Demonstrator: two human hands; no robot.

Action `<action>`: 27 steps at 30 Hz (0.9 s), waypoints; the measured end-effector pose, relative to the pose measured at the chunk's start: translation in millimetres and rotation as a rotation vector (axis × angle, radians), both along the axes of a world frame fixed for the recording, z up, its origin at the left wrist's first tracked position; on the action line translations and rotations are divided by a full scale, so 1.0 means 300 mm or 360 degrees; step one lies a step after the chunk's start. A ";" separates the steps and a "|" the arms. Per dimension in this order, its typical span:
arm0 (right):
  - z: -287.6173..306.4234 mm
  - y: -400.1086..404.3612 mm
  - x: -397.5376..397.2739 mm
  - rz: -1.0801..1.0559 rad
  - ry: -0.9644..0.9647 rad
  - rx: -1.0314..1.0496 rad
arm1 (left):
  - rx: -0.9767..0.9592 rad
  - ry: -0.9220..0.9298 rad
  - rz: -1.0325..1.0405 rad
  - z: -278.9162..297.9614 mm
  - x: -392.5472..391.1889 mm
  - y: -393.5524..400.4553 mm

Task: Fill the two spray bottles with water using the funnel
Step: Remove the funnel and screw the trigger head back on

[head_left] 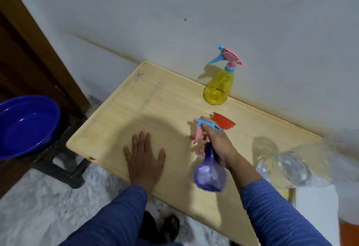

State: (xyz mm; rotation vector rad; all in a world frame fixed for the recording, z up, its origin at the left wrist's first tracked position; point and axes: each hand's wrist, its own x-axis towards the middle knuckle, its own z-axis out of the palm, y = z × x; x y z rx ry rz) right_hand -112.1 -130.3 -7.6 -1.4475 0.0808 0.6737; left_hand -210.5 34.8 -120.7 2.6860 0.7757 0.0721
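My right hand (215, 143) grips the neck of a purple spray bottle (210, 174) with a blue and pink trigger head, held tilted just above the wooden table (151, 110). My left hand (144, 160) lies flat on the table with fingers spread, holding nothing. A red funnel (225, 121) sits on the table just behind my right hand, partly hidden by it. A yellow spray bottle (218, 86) with a pink and blue head stands upright at the table's far edge against the wall.
A large clear plastic water bottle (295, 168) lies on its side at the table's right end. A blue basin (23, 127) rests on a dark stool left of the table. A white wall runs behind; a brown door stands at the left.
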 end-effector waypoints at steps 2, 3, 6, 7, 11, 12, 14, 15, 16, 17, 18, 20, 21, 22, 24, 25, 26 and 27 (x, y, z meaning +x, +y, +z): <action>-0.015 0.012 0.007 -0.0040 0.0034 -0.0086 | 0.0017 0.0015 0.0019 -0.003 0.003 0.002; -0.022 0.016 0.010 -0.0071 0.0043 -0.0117 | 0.0019 0.0023 0.0025 -0.004 0.004 0.002; -0.042 0.021 0.016 -0.0146 0.0051 -0.0185 | 0.0021 0.0037 0.0024 -0.006 0.007 0.002; -0.046 0.022 0.018 -0.0154 0.0046 -0.0207 | 0.0028 0.0034 0.0024 -0.006 0.008 0.003; -0.042 0.027 0.022 -0.0174 -0.0038 -0.0324 | 0.0039 0.0030 0.0026 -0.007 0.009 0.003; -0.040 0.028 0.022 -0.0154 -0.0066 -0.0338 | 0.0043 0.0029 0.0025 -0.007 0.009 0.004; -0.037 0.033 0.018 -0.0113 -0.0106 -0.0378 | 0.0050 0.0034 0.0022 -0.007 0.009 0.006; -0.039 0.034 0.019 -0.0115 -0.0120 -0.0404 | 0.0051 0.0035 0.0022 -0.007 0.009 0.007; -0.040 0.035 0.020 -0.0134 -0.0132 -0.0419 | 0.0051 0.0031 0.0022 -0.007 0.009 0.007; -0.041 0.035 0.023 -0.0150 -0.0138 -0.0424 | 0.0051 0.0024 0.0023 -0.007 0.009 0.006; -0.040 0.034 0.027 -0.0156 -0.0136 -0.0415 | 0.0051 0.0017 0.0023 -0.006 0.008 0.006; -0.036 0.032 0.034 -0.0117 -0.0115 -0.0344 | 0.0054 0.0006 0.0022 -0.006 0.006 0.007; -0.034 0.031 0.034 -0.0085 -0.0109 -0.0278 | 0.0055 0.0006 0.0022 -0.006 0.006 0.008; -0.035 0.028 0.035 -0.0070 -0.0105 -0.0224 | 0.0057 0.0006 0.0021 -0.006 0.005 0.008; -0.036 0.025 0.037 -0.0116 -0.0087 -0.0197 | 0.0059 0.0008 0.0018 -0.005 0.006 0.008; -0.035 0.023 0.036 -0.0149 -0.0080 -0.0206 | 0.0058 0.0010 0.0016 -0.005 0.006 0.007; -0.032 0.022 0.033 -0.0158 -0.0080 -0.0212 | 0.0057 0.0013 0.0016 -0.005 0.007 0.007; -0.031 0.021 0.031 -0.0142 -0.0087 -0.0212 | 0.0054 0.0014 0.0017 -0.005 0.007 0.007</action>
